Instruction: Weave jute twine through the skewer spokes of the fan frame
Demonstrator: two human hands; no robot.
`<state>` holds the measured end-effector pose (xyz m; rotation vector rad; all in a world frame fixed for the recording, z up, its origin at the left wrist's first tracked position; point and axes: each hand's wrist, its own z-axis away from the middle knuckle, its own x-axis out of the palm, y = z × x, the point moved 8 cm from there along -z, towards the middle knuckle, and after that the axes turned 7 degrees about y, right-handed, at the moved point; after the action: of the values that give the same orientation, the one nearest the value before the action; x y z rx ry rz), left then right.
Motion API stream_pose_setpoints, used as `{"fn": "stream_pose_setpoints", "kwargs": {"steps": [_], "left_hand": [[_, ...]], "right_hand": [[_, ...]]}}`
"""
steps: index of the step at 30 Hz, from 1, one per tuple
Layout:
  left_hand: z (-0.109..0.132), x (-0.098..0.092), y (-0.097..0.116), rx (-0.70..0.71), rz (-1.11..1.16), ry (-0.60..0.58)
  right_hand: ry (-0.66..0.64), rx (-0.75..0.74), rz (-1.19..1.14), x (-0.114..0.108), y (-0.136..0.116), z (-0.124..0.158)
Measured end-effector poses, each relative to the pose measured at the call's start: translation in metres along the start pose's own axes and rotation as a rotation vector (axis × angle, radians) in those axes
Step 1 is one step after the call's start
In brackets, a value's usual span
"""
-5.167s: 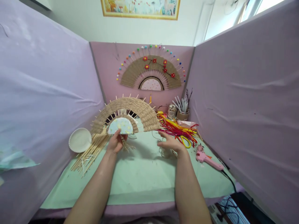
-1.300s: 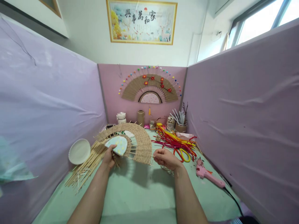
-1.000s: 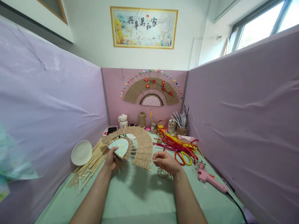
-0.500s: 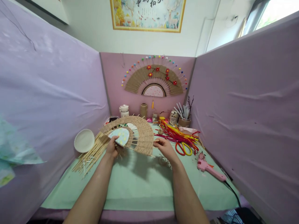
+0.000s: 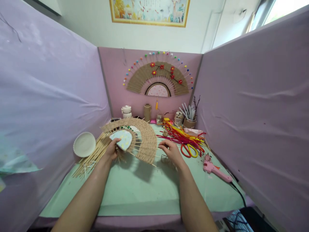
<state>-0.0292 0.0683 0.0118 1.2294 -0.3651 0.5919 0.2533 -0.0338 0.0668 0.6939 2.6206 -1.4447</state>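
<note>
A half-round fan (image 5: 146,141) of tan woven cord on thin sticks is tilted above the table. My left hand (image 5: 112,149) is closed on its base, the thumb over the pale blue patterned half-circle (image 5: 123,139). Bare stick tips stick out along the rim. At the fan's right edge, my right hand (image 5: 171,151) pinches thumb and fingertips together close to a stick tip. What is between those fingers is too small to tell. Loops of thin twine (image 5: 165,157) show just below this hand.
Thin sticks (image 5: 93,155) and a white dish (image 5: 84,144) lie left. Red and yellow fuzzy stems (image 5: 180,133), scissors (image 5: 185,150) and a pink glue gun (image 5: 216,170) lie right. Jars (image 5: 126,112) stand behind, beneath a finished fan (image 5: 158,75) on the pink panel.
The fan's right edge has tipped slightly downward, and my right fingertips have drawn a little away from it. My left hand keeps its hold. The whole view has shifted slightly.
</note>
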Motion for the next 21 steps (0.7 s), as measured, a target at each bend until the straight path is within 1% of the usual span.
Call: {"fn": "stream_pose_setpoints", "kwargs": {"steps": [3,7,15,17,21], "left_hand": [[-0.001,-0.008,0.0,0.004,-0.005,0.021],[-0.002,-0.013,0.001,0.003,-0.005,0.023],[-0.005,-0.022,0.004,-0.01,-0.058,-0.002],[-0.006,-0.024,0.003,-0.018,-0.077,-0.009],[-0.005,-0.024,0.0,-0.035,-0.1,-0.028]], "right_hand": [[-0.026,-0.034,0.047,0.003,-0.001,0.004],[0.009,-0.035,0.124,-0.001,0.002,0.007],[-0.06,-0.135,0.096,0.003,-0.004,0.008],[-0.05,-0.13,0.097,0.003,-0.002,0.007],[-0.007,-0.059,0.098,-0.001,0.002,0.006]]}}
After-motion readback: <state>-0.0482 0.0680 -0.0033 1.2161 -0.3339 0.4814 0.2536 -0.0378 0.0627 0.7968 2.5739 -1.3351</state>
